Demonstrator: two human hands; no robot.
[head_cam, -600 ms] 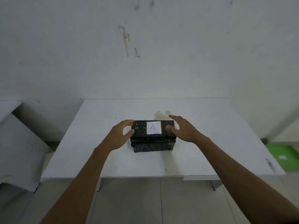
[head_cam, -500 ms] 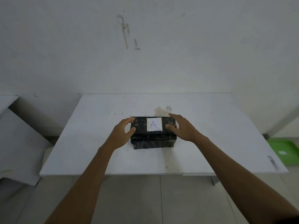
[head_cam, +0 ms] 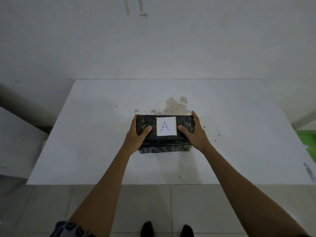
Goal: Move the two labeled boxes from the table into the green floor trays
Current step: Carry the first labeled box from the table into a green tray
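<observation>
Box A (head_cam: 165,132), the black-wrapped one with a white paper label (head_cam: 166,126) bearing a handwritten "A", sits on the white worktop (head_cam: 85,134) near the middle, a little closer to the front edge than to the back edge against the wall. Compared with half a second ago, both hands have closed in: then they hovered at the box's ends with fingers loosely spread, and now they press against it. The left hand (head_cam: 136,135) covers the left end, its thumb lying across the top face and its fingers wrapped over the far left corner. The right hand (head_cam: 193,134) mirrors this on the right end, thumb on top just beside the label, fingers curled around the far right corner. So both sets of fingers are clamped on the box from opposite ends. Whether the box is off the worktop yet I cannot tell; its bottom edge looks in contact. The view has also tipped downward and come nearer, so the person's feet now show on the tiled floor below the front edge. A strip of green tray (head_cam: 307,139) peeks past the worktop's right edge, on the floor. A brownish stain (head_cam: 176,105) marks the worktop just behind the box.
</observation>
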